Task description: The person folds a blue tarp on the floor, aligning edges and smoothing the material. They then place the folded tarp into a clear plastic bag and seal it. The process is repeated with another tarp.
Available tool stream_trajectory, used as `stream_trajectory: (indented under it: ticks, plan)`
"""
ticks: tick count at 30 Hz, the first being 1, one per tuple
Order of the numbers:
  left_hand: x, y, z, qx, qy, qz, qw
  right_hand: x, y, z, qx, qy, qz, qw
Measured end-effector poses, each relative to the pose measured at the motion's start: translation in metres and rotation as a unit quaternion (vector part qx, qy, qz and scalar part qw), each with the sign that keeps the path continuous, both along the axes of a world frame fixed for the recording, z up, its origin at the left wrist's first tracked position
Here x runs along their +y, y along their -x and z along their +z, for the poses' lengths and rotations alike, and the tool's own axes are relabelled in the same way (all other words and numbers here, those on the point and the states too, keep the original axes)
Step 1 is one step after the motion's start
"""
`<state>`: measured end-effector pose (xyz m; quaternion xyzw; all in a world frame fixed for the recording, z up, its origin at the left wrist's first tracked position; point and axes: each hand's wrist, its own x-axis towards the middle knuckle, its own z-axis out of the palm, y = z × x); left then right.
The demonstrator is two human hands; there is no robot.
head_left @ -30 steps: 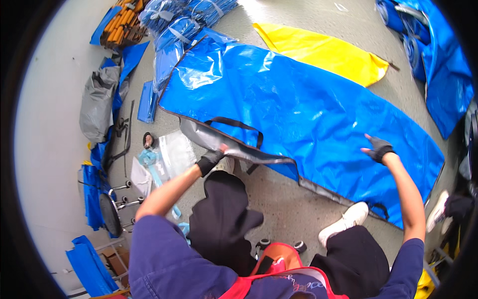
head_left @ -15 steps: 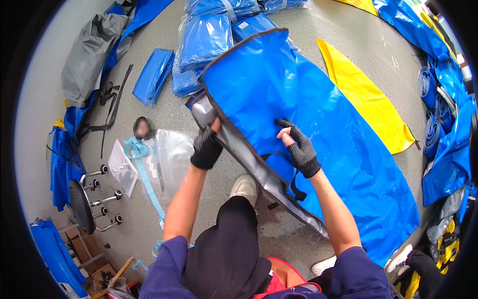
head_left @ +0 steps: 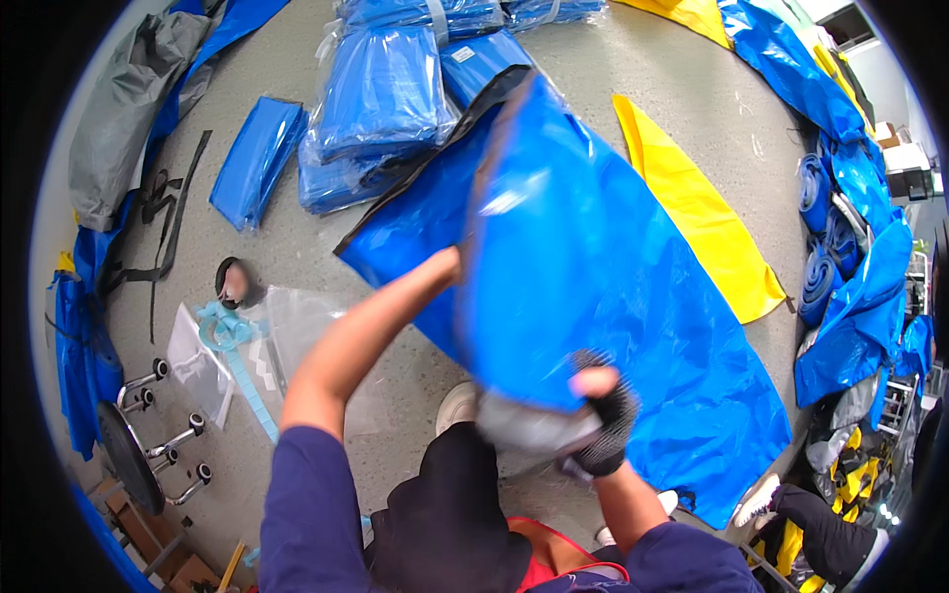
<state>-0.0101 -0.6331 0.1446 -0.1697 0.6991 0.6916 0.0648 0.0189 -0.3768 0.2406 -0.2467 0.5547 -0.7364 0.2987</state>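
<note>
Partly raised: blue sheet [head_left: 662,326] lying across the middle floor

Its flap is standing up between the arms. The right hand [head_left: 605,425], blurred, is grasping the flap's greyish near edge. The left hand is hiding behind the flap; I cannot tell its grip. Yellow cloth [head_left: 697,217] is lying far right, blue packets [head_left: 381,94] are sitting far left, and a stool [head_left: 129,457] is lying near left.
</note>
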Motion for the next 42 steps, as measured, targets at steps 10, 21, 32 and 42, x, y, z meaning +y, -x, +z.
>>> stream_trajectory:
  ticks: [10,21,32,42]
  plan:
    - [-0.132,0.144,0.029,0.013,-0.027,0.144,0.989,-0.039,-0.026,-0.110,0.398,-0.185,0.139,0.888]
    - [-0.161,0.139,0.022,0.050,0.480,0.047,0.875,0.002,0.275,-0.178,0.546,-0.591,-0.077,0.589]
    - [0.148,-0.054,-0.064,0.259,0.397,-0.296,0.829,0.039,0.155,-0.233,0.464,-0.477,-0.229,0.710]
    - [-0.137,-0.122,-0.035,-0.052,0.791,0.118,0.598,0.160,0.053,-0.241,0.421,-0.598,-0.095,0.675]
